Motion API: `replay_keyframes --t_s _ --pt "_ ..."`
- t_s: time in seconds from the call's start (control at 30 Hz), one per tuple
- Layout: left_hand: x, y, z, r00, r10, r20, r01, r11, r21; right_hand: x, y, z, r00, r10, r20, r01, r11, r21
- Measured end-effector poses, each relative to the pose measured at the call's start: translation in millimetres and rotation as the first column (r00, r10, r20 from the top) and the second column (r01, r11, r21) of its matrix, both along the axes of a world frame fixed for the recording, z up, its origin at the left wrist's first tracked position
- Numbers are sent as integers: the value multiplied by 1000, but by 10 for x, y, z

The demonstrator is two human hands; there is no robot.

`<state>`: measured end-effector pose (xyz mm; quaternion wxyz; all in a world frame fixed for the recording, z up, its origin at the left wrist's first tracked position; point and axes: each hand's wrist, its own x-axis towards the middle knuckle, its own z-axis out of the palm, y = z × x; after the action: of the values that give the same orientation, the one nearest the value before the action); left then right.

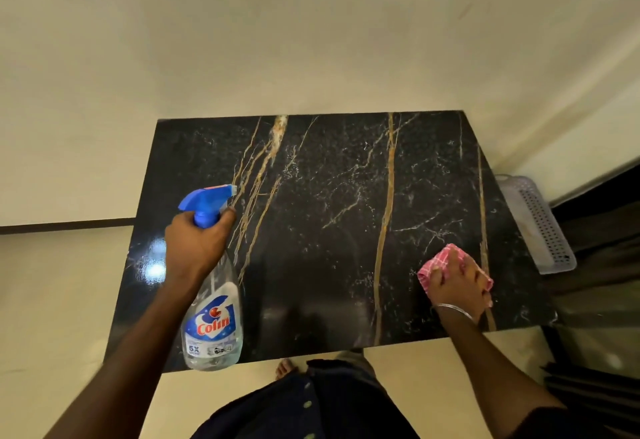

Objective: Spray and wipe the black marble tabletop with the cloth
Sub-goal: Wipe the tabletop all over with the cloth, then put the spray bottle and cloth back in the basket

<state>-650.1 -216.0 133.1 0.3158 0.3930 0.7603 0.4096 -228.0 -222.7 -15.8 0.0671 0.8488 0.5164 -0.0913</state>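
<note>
L hand [195, 242] grips spray bottle [213, 317] neck, R hand [459, 282] presses on cloth [446, 256], mostly hidden, tabletop [329, 196]

The left hand [195, 248] hides the trigger of the spray bottle [221, 284]. The right hand [460, 282] covers most of the cloth [443, 256] by the right edge of the tabletop [329, 213]; I can't read the small print on the label [211, 329].
</note>
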Motion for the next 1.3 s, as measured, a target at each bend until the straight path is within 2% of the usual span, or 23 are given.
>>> replay_keyframes --t_s 0.07,0.17,0.33,0.4,0.47,0.6,0.73,0.9,1.03,1.13,1.23,1.3 --pt "37 -44 3 1000 1 23 -1 1000 2 -259 -25 34 998 50 -23 -50 999 17" --pt "115 -77 42 999 8 48 -8 1000 3 -802 -124 90 962 261 -85 -261 965 7" --pt "221 -101 72 997 -28 77 24 998 55 -1510 -153 64 788 603 -125 -615 782 -100" --pt "245 -98 66 996 -48 80 42 997 67 -1535 -123 95 730 672 -124 -683 715 -147" --pt "257 -90 56 995 -59 79 54 996 74 -1489 -84 179 709 689 -148 -704 701 -114" --pt "295 -42 57 994 -81 70 73 992 105 -1338 68 317 768 614 -181 -614 787 65" --pt "393 48 91 994 -93 49 85 986 141 -1205 263 287 830 483 -279 -519 852 -68" --pt "581 173 164 994 -109 34 102 981 164 -1240 541 361 803 422 -420 -506 855 -109" --pt "809 316 206 995 -97 23 92 982 167 -1123 772 433 702 377 -604 -507 860 -53" --pt "1060 477 267 995 -103 16 99 980 170 -898 1018 553 591 247 -768 -382 924 3" --pt "1350 651 350 992 -123 20 118 977 176 -607 1308 687 382 98 -919 -115 992 58" --pt "1583 797 398 991 -132 -2 129 968 214 -365 1497 824 225 65 -972 36 997 75"
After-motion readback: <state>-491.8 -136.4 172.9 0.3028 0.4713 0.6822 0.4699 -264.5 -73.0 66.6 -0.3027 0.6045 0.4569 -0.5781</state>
